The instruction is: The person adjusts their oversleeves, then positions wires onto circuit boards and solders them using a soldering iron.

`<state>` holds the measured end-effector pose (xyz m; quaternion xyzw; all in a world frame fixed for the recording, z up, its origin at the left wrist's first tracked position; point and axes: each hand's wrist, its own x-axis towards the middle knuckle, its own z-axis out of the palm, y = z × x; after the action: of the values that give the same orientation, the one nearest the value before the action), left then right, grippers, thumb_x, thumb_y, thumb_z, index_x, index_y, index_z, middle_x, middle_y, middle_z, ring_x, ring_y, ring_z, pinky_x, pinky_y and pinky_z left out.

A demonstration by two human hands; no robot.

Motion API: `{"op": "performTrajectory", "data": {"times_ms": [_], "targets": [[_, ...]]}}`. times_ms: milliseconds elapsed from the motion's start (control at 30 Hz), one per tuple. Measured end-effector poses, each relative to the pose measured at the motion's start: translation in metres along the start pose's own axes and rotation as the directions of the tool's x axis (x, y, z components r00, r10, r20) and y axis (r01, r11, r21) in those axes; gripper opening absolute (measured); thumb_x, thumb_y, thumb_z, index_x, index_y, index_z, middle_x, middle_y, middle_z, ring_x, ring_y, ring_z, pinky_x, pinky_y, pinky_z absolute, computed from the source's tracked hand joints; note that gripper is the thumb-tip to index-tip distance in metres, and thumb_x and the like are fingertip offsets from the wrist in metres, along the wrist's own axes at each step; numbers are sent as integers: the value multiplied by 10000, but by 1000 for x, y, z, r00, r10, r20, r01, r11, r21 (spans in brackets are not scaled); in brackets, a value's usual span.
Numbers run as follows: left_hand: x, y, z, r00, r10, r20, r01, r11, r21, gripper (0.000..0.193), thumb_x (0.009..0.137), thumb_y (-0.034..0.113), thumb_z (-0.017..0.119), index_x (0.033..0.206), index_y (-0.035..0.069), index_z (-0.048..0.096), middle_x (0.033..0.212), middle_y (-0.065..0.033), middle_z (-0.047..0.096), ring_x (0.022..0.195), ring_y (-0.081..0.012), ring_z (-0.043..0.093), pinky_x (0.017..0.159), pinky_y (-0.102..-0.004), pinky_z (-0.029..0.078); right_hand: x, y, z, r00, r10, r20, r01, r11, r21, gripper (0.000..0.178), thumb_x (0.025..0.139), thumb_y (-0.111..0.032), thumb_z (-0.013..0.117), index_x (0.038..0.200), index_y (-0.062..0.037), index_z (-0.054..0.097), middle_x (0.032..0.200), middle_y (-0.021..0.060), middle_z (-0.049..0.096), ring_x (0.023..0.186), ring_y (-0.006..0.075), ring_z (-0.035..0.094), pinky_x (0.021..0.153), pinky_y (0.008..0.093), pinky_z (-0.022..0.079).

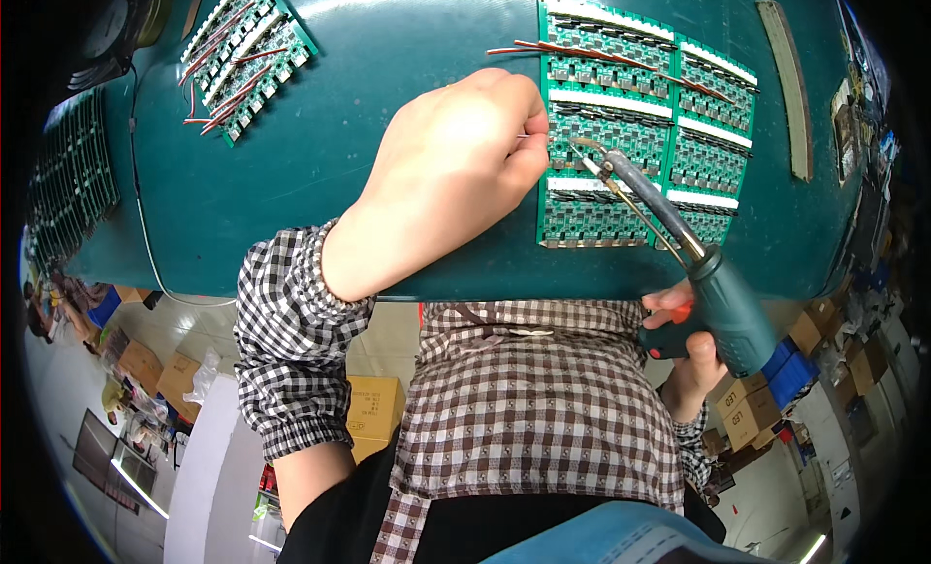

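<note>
My left hand (456, 142) is closed in a pinch at the left edge of a panel of green circuit boards (606, 220). A short bit of thin wire (525, 135) shows between its thumb and finger; the rest is hidden by the hand. My right hand (693, 370) grips the handle of a green soldering gun (729, 312) by the table's front edge. The gun's metal tip and thin feed tube reach up and left, over the boards close to my left fingertips. Red and black wires (592, 52) lie across the panel's upper rows.
Another board panel (281, 55) with red and white wires lies at the upper left of the green table (407, 40). More boards (73, 176) are stacked at the far left, beside a cable (139, 195). A curved strip (787, 89) lies right of the panel. Cardboard boxes (752, 414) stand below.
</note>
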<state>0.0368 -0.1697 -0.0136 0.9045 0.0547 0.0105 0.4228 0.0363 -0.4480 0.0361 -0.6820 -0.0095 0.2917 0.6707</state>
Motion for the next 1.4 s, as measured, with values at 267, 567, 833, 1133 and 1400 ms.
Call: {"op": "performTrajectory", "data": {"times_ms": [267, 567, 833, 1133, 1400], "targets": [[0, -1, 2, 1000, -2, -13, 1, 999, -53, 72, 713, 9, 610, 753, 33, 556, 681, -35, 535, 555, -125, 513, 517, -240, 431, 3, 3, 5, 998, -65, -19, 63, 991, -120, 719, 798, -424, 653, 1203, 122, 421, 873, 164, 589, 789, 257, 637, 571, 285, 558], [-1, 0, 3, 999, -19, -35, 17, 998, -61, 71, 711, 25, 616, 740, 40, 553, 661, -26, 522, 543, -117, 497, 511, -239, 423, 2, 3, 5, 999, -51, 10, 52, 987, -151, 721, 793, -432, 655, 1203, 115, 426, 887, 153, 592, 800, 253, 634, 606, 295, 552], [-2, 0, 6, 998, -18, -57, 15, 999, -49, 74, 711, 32, 619, 732, 41, 549, 660, -27, 523, 539, -121, 497, 509, -242, 423, 3, 2, 7, 998, -69, 12, 70, 982, -177, 700, 791, -435, 652, 1172, 118, 453, 884, 153, 591, 781, 249, 629, 622, 307, 543], [-3, 0, 8, 997, -8, -82, 6, 1000, -29, 87, 703, 23, 627, 725, 37, 544, 650, -31, 520, 527, -116, 499, 490, -239, 418, 1, 2, 10, 998, -60, -14, 57, 980, -189, 703, 787, -439, 654, 1170, 116, 457, 890, 151, 594, 785, 250, 628, 637, 312, 542], [-3, 0, 8, 995, 9, -95, -12, 999, -31, 94, 697, 18, 629, 719, 36, 539, 649, -31, 519, 521, -120, 497, 484, -241, 415, 1, 0, 11, 999, -35, -15, 32, 983, -180, 701, 779, -436, 665, 1169, 111, 463, 891, 149, 590, 785, 258, 622, 662, 329, 533]]}}
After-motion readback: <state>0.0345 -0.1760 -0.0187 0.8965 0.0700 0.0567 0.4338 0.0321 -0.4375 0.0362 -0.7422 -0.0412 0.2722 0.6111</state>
